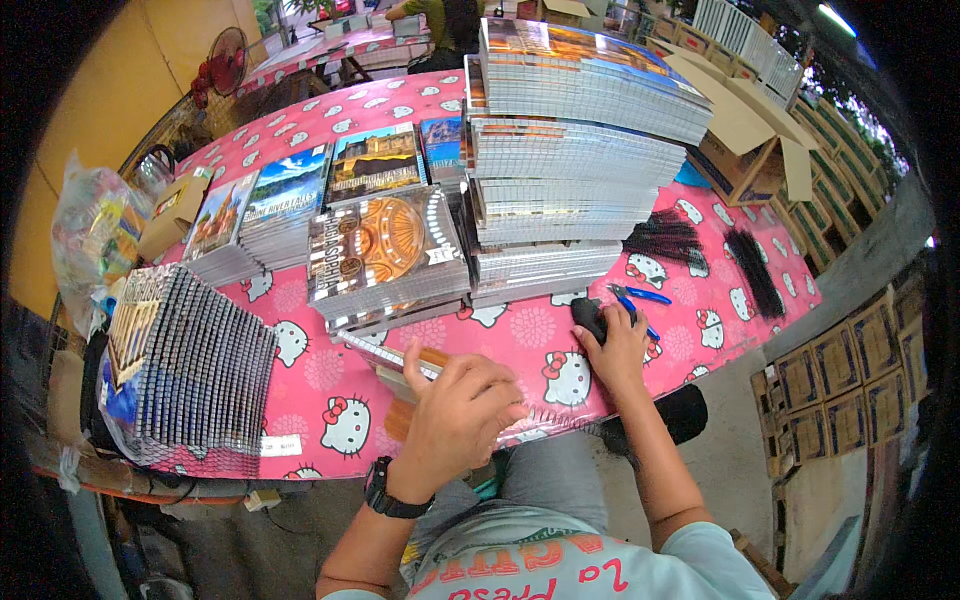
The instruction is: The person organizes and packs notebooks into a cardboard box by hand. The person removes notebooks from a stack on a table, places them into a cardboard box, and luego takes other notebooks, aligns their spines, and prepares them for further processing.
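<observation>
My left hand (pixel 462 405) is closed around a thin booklet (pixel 385 350), whose pale, punched-looking edge points up and left. A brown wooden piece (pixel 400 420) shows beside and under it. From the booklet's side a thin dark spiral coil (pixel 560 418) runs right along the table's near edge. My right hand (pixel 622 350) is curled at a small rounded black object (pixel 588 318) on the table, with thumb and fingers around its side. Just beyond those fingers lie blue-handled cutting pliers (pixel 640 298). My left palm hides much of the booklet.
Tall stacks of picture calendars (pixel 570 150) rise ahead. Shorter stacks (pixel 385 250) stand left of them, and a coil-bound stack (pixel 200 370) sits at the near left. Black coils (pixel 755 272) lie at right, near an open carton (pixel 750 150). A pink patterned cloth (pixel 325 365) covers the table.
</observation>
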The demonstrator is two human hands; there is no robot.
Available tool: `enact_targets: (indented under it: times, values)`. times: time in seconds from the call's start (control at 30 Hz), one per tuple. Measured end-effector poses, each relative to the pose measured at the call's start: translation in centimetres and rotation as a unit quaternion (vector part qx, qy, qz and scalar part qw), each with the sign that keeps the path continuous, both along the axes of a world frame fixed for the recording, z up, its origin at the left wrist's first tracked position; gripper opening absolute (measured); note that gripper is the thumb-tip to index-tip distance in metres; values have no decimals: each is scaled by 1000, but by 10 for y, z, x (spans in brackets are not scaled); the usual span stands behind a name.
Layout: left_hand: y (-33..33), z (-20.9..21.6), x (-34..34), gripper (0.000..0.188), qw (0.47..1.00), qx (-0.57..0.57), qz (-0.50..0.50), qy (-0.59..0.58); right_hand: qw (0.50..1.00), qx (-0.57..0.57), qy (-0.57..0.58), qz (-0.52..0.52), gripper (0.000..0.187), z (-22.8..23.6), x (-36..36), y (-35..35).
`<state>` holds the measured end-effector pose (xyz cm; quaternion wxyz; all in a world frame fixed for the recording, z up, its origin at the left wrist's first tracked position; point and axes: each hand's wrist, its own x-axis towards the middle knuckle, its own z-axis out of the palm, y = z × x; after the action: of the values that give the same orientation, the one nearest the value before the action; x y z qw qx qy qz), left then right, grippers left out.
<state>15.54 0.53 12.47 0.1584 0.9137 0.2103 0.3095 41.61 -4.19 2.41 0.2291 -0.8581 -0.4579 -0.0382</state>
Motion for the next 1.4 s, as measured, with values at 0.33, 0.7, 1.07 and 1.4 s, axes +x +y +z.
enact_targets:
  times: [0.33,0.7,1.07,1.4]
  values:
    - [2,6,-3,21,1000,3,14,-12,999,-16,4,32,49,1,-2,3]
    - [15,0,-18,32,998,-4,54,-36,673,170,595,406,42,77,-48,-20]
    - [9,-7,-14,50,995,-10,87,-53,763,29,390,515,42,114,-51,-2]
    - [12,-6,-26,63,992,-6,102,-76,757,59,427,490,38,109,-57,12]
